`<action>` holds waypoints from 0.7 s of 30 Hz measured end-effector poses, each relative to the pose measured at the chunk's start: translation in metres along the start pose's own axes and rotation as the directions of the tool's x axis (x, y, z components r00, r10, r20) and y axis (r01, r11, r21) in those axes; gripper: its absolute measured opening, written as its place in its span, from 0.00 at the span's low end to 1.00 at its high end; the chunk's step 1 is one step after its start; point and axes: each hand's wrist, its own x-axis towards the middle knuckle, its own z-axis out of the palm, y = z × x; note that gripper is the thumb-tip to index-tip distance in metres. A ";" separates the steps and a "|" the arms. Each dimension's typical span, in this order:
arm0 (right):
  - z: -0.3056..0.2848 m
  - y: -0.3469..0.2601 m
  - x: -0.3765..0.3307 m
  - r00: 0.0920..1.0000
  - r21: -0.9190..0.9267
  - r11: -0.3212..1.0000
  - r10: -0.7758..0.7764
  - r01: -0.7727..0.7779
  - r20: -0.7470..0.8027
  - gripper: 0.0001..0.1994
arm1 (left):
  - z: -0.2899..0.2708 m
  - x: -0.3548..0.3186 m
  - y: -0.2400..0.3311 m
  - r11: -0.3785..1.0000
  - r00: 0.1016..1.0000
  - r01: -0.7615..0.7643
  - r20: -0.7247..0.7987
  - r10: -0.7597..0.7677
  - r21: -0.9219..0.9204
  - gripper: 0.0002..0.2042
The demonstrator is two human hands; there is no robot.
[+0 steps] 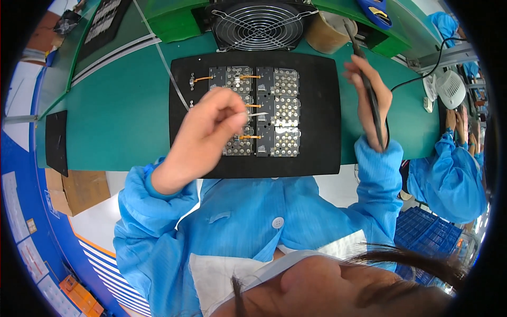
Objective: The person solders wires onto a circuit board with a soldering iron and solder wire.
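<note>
My right hand grips a soldering iron by its black handle, to the right of the black mat. The iron's metal end points up and away, beside a tan round tub. My left hand hovers over the boards with thumb and fingers pinched together. From that pinch sticks out a thin pale pointed strip; its kind cannot be made out. Beneath lie several small circuit boards in two columns, with short orange flex cables on them. My left hand covers part of the left column.
The boards lie on a black mat on a green worktop. At the back stand a black fan, the tan tub and a blue tape roll. A black cord runs right, near a white device. Another person's sleeve is beyond.
</note>
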 end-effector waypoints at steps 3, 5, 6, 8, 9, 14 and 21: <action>0.008 -0.043 -0.025 0.994 0.101 0.994 -0.051 0.040 0.102 0.17 | 0.025 0.015 0.001 0.997 0.993 -0.061 0.101 0.057 0.043 0.01; 0.015 -0.062 -0.032 0.972 0.226 0.967 -0.160 0.119 0.170 0.22 | 0.047 0.021 0.001 0.997 0.988 -0.076 0.135 0.074 0.008 0.01; 0.017 -0.066 -0.035 0.953 0.209 0.966 -0.202 0.155 0.227 0.23 | 0.055 0.023 -0.001 0.995 0.985 -0.096 0.144 0.099 -0.027 0.01; 0.021 -0.071 -0.041 0.960 0.340 0.940 -0.114 0.020 0.257 0.23 | 0.064 0.024 -0.005 0.997 0.982 -0.036 0.183 0.048 -0.065 0.02; 0.020 -0.070 -0.040 0.959 0.346 0.938 -0.115 0.019 0.259 0.23 | 0.063 0.024 -0.005 0.998 0.983 -0.056 0.177 0.057 -0.012 0.03; 0.013 -0.059 -0.030 0.857 0.326 0.914 0.045 -0.243 0.514 0.21 | 0.035 0.023 0.007 0.904 0.983 -0.123 0.177 0.054 0.410 0.07; 0.025 -0.036 -0.008 0.896 0.321 0.943 -0.064 -0.090 0.439 0.18 | -0.009 0.022 0.011 0.716 0.981 -0.045 -0.103 0.162 0.697 0.06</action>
